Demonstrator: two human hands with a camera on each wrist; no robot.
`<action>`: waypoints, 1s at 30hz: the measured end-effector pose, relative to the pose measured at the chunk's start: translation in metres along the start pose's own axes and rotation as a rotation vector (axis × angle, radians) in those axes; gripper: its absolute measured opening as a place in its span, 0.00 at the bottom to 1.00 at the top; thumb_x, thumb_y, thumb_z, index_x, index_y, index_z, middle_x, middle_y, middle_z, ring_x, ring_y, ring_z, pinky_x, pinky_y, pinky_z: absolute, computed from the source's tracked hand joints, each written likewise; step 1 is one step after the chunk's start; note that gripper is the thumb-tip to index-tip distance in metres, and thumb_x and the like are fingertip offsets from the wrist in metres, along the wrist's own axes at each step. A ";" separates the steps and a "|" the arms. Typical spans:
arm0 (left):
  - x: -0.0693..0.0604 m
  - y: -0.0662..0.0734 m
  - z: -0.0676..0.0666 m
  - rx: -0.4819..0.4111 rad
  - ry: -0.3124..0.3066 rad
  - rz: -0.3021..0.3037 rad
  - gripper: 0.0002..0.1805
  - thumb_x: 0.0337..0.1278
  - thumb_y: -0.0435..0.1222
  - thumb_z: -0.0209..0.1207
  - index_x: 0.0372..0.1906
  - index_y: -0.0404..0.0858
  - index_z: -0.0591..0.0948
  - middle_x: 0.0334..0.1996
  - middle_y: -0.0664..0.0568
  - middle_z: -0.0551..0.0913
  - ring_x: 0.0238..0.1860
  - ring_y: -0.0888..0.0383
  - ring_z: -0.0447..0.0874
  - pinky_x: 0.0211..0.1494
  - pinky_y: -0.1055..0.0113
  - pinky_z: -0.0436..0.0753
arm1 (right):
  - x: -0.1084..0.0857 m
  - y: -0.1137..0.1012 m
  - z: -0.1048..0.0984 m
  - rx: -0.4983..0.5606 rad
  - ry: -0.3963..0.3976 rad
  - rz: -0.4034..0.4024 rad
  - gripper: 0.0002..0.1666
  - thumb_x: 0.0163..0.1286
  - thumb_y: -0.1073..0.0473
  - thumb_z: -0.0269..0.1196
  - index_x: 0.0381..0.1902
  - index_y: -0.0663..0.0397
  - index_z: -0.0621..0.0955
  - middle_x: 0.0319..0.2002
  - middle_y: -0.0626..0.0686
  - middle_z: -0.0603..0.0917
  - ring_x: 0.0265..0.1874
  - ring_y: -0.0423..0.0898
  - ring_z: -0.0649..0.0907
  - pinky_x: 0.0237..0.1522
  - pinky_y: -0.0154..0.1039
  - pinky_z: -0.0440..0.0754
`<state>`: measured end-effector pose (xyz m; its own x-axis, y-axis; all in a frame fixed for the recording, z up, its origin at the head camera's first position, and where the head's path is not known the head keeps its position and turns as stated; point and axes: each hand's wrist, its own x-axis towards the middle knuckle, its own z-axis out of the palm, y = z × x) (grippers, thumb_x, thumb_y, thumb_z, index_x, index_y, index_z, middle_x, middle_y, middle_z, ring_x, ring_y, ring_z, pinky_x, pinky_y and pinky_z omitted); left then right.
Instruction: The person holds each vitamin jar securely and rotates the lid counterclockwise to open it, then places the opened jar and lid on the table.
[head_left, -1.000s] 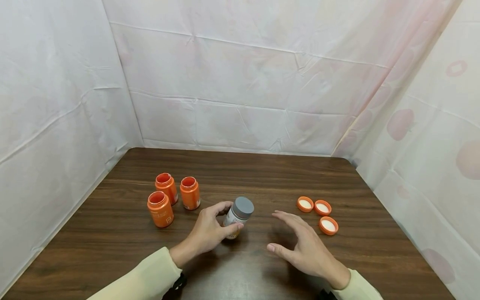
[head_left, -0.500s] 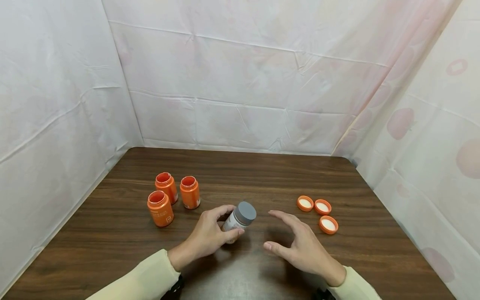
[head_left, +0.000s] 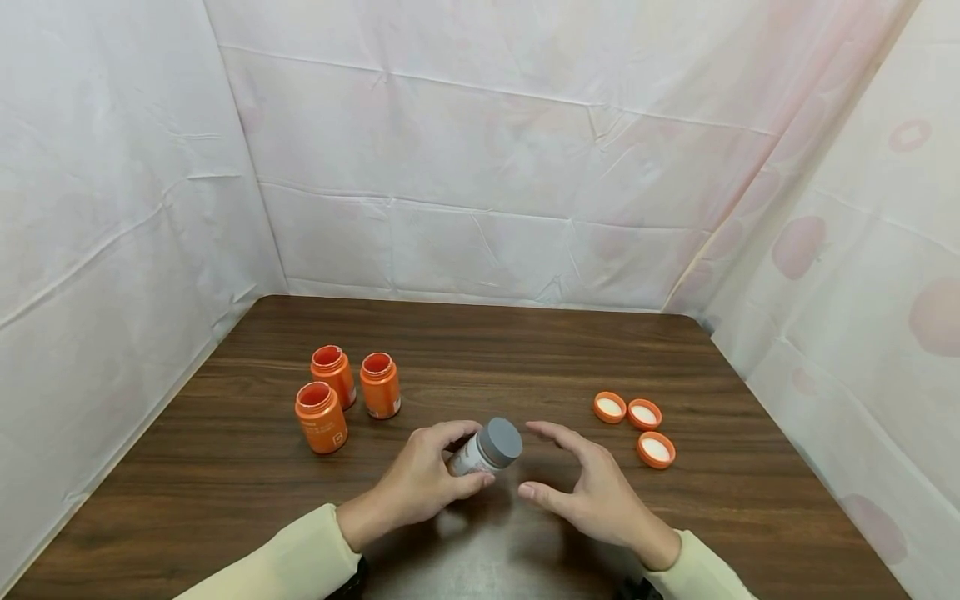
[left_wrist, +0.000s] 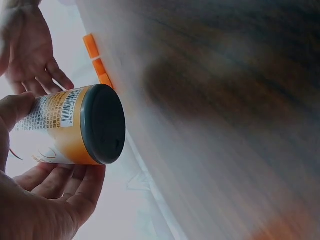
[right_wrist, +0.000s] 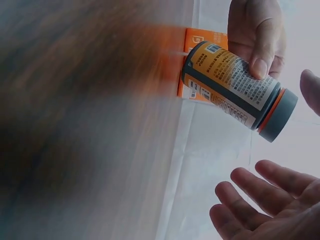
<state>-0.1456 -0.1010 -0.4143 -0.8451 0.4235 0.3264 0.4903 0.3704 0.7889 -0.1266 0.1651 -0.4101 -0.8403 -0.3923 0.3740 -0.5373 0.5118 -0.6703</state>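
Note:
My left hand [head_left: 420, 479] grips a pill bottle [head_left: 468, 458] around its labelled body, thumb on the near side. The bottle is held above the table and tilted, its grey cap [head_left: 501, 442] leaning right. An orange ring shows just under the cap [right_wrist: 280, 116] in the right wrist view. The dark base and a barcode on the label [left_wrist: 69, 107] face the left wrist camera. Close to the cap, my right hand [head_left: 596, 496] is spread with thumb and fingers apart. It holds nothing and does not touch the bottle.
Three uncapped orange bottles stand on the left: a front one [head_left: 322, 425], one behind it [head_left: 341, 383] and one to the right [head_left: 381, 392]. Three orange lids [head_left: 610, 407] lie upturned on the right of the wooden table [head_left: 495, 342]. Pale sheeting [head_left: 480, 158] encloses the back and sides.
The bottle has tilted further, its cap moving right and toward me. My right hand has drifted left, closer to the cap. The orange bottles and lids stay in place.

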 end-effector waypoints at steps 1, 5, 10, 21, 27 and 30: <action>0.000 0.000 0.000 0.002 -0.003 0.001 0.25 0.50 0.36 0.78 0.55 0.44 0.83 0.46 0.60 0.86 0.44 0.57 0.86 0.48 0.62 0.83 | 0.000 0.000 0.000 0.009 0.000 -0.001 0.39 0.61 0.47 0.77 0.69 0.34 0.75 0.62 0.45 0.82 0.61 0.50 0.81 0.58 0.58 0.77; -0.001 0.001 0.001 0.019 -0.008 0.006 0.25 0.49 0.36 0.78 0.53 0.45 0.83 0.45 0.61 0.85 0.43 0.58 0.85 0.47 0.62 0.83 | 0.001 -0.002 0.002 0.027 0.000 -0.010 0.38 0.61 0.47 0.77 0.68 0.34 0.75 0.61 0.44 0.83 0.59 0.48 0.81 0.58 0.58 0.77; -0.002 0.002 0.002 0.064 -0.016 0.017 0.24 0.48 0.38 0.79 0.52 0.48 0.84 0.43 0.63 0.85 0.42 0.63 0.83 0.46 0.63 0.83 | 0.002 -0.002 0.004 0.032 -0.003 -0.018 0.38 0.61 0.46 0.76 0.68 0.40 0.76 0.60 0.37 0.82 0.57 0.45 0.81 0.57 0.55 0.78; -0.003 0.001 0.003 0.102 -0.076 0.029 0.21 0.49 0.41 0.78 0.49 0.50 0.85 0.40 0.64 0.84 0.40 0.64 0.80 0.44 0.65 0.81 | 0.004 -0.004 0.008 0.039 0.004 -0.026 0.37 0.61 0.44 0.76 0.67 0.34 0.76 0.58 0.38 0.83 0.56 0.50 0.82 0.55 0.53 0.78; -0.003 -0.001 0.004 0.112 -0.077 0.047 0.20 0.48 0.41 0.79 0.47 0.52 0.84 0.38 0.64 0.84 0.39 0.64 0.79 0.43 0.64 0.81 | 0.006 -0.004 0.010 0.040 -0.002 -0.026 0.37 0.61 0.44 0.76 0.67 0.34 0.76 0.58 0.42 0.84 0.57 0.49 0.82 0.54 0.55 0.79; -0.003 -0.001 0.004 0.120 -0.076 0.054 0.20 0.48 0.41 0.79 0.47 0.52 0.84 0.37 0.64 0.84 0.38 0.64 0.79 0.42 0.63 0.82 | 0.007 -0.005 0.011 0.037 -0.005 -0.027 0.37 0.61 0.43 0.76 0.66 0.35 0.77 0.58 0.40 0.83 0.57 0.48 0.82 0.54 0.56 0.79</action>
<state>-0.1426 -0.0993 -0.4179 -0.8003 0.5054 0.3226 0.5604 0.4392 0.7022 -0.1288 0.1520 -0.4113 -0.8249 -0.4097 0.3895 -0.5571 0.4720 -0.6832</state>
